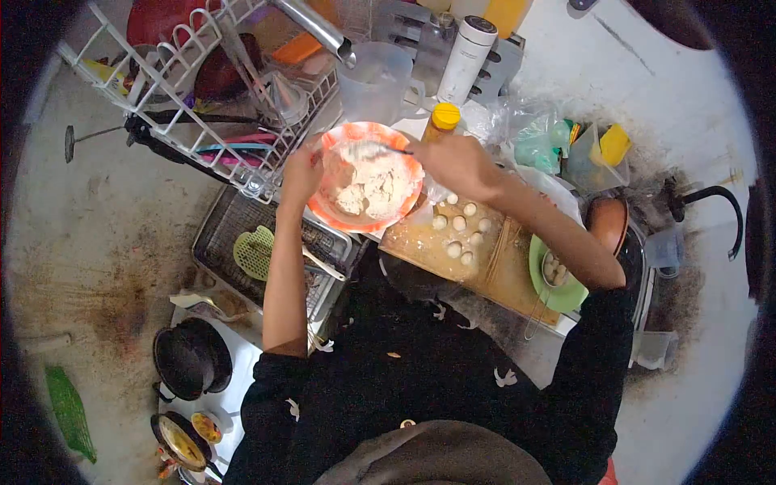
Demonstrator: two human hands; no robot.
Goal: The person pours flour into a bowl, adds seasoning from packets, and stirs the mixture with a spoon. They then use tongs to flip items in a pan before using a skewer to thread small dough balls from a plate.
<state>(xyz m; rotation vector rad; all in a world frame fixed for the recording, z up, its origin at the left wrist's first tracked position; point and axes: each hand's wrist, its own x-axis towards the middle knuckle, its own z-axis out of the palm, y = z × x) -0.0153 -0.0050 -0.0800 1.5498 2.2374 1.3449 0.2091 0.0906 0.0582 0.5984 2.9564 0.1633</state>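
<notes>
My left hand [302,174] grips the left rim of an orange-and-white bowl [323,206]. Inside the bowl lies a pale, crumbly floury dough [376,190]. From the right, my right hand [459,167] is closed around the dark handle of a mixing utensil [396,149]. Its head is blurred over the far part of the dough, so I cannot tell whether it is a fork or a spoon. Just below my right hand, several small round dough balls [459,223] lie on a wooden board [420,246].
Behind the bowl stand a clear measuring jug [372,77], a white flask [467,61] and a yellow-capped jar [444,120]. A white dish rack [174,121] is at the upper left. Right of the board, a strainer [556,271] of balls sits over a green plate [570,297]. Black pans [190,356] stand lower left.
</notes>
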